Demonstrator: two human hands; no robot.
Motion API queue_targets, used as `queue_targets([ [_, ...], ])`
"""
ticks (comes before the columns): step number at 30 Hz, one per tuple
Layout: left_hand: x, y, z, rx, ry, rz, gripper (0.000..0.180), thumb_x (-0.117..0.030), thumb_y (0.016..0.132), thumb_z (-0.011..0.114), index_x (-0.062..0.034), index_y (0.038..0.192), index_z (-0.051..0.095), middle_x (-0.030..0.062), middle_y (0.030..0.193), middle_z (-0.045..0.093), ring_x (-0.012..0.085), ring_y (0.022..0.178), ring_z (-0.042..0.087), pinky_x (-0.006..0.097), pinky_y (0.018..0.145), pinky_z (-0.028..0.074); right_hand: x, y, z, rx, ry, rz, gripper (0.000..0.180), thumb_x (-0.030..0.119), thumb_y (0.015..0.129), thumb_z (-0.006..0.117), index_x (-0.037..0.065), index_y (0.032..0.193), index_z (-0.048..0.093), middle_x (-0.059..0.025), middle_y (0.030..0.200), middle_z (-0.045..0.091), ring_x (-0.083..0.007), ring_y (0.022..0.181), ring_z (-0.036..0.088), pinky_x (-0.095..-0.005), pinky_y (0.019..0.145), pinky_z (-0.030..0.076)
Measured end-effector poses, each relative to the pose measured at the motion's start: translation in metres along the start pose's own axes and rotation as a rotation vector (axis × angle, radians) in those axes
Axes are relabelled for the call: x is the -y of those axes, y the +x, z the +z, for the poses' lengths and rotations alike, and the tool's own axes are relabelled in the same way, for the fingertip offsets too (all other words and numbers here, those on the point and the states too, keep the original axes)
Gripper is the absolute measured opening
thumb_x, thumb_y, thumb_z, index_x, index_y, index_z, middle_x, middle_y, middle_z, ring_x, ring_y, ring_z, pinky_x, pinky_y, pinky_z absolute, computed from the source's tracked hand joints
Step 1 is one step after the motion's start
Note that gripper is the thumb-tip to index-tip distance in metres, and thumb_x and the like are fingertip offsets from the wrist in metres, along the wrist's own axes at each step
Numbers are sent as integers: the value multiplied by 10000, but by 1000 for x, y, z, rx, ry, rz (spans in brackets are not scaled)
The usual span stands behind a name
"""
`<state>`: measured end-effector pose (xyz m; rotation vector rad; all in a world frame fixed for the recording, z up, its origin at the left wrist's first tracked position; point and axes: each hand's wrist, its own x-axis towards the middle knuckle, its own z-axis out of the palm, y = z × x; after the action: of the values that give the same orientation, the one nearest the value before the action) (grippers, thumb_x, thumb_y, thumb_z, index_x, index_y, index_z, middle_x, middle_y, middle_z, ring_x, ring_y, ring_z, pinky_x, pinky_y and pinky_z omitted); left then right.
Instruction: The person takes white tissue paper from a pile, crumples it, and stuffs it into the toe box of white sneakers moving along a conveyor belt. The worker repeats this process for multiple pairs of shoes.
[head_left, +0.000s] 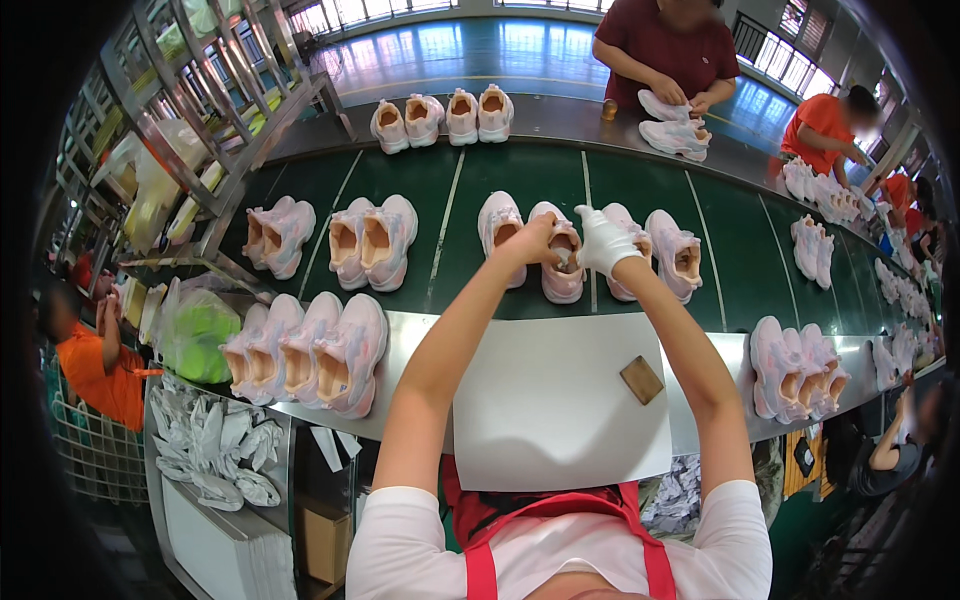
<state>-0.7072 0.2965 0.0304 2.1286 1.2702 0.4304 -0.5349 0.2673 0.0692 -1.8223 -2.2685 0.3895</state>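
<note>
My bare left hand (533, 241) grips the side of a pale pink and white sneaker (563, 287) on the green conveyor belt, its fingers at the shoe's opening. Something whitish shows inside that opening. Just right of it, my right hand (606, 242) wears a white glove. Its fingers look apart, with one pointing away from me, and nothing shows in them. The glove partly covers another sneaker (619, 213). Matching sneakers stand on either side, one on the left (499, 222) beyond my left wrist and one on the right (675, 255) beside my right forearm.
A white sheet (560, 410) bearing a small brown block (641, 380) lies before me. Sneakers stand on the near ledge at left (350, 350) and right (770, 365). A metal rack (215, 170) rises at left. Across the belt, a person in dark red (665, 50) handles shoes.
</note>
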Motion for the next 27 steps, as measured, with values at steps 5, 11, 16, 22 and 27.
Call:
queue_targets([
  [5, -8, 20, 48, -506, 309, -139, 280, -43, 757, 612, -30, 1024, 527, 175, 1029, 554, 351, 921, 605, 406, 758, 514, 7, 28, 49, -91, -5, 127, 361, 149, 717, 681, 21, 1001, 499, -221, 916, 637, -399, 882, 621, -443, 752, 506],
  [11, -12, 24, 41, -403, 343, -95, 415, -51, 665, 699, -25, 1037, 518, 178, 1016, 577, 381, 930, 597, 424, 761, 508, -20, -11, 26, -109, 236, 0, 324, 177, 803, 586, 63, 1101, 533, -192, 1053, 607, -348, 978, 591, -417, 805, 479],
  [16, -58, -40, 27, -710, 238, 309, 417, -53, 713, 685, -21, 1102, 538, 168, 1073, 587, 325, 1006, 555, 391, 862, 446, -21, -172, -22, -479, -74, -55, 428, 263, 719, 714, 88, 1085, 578, -98, 899, 600, -265, 820, 592, -359, 657, 480],
  [22, -99, -153, 120, -212, 37, 676, 176, -66, 738, 670, -59, 902, 609, 81, 939, 602, 252, 882, 563, 357, 747, 447, -23, -255, 13, -316, -198, 197, 352, 248, 696, 720, 65, 958, 573, -112, 835, 569, -305, 777, 576, -410, 649, 471],
  [27, -93, -163, 142, -112, 68, 593, 173, -43, 733, 656, -61, 896, 601, 62, 994, 591, 245, 941, 554, 312, 784, 447, -34, -248, 30, -252, 202, 281, 222, 151, 767, 628, 30, 938, 555, -194, 915, 574, -385, 816, 592, -444, 731, 487],
])
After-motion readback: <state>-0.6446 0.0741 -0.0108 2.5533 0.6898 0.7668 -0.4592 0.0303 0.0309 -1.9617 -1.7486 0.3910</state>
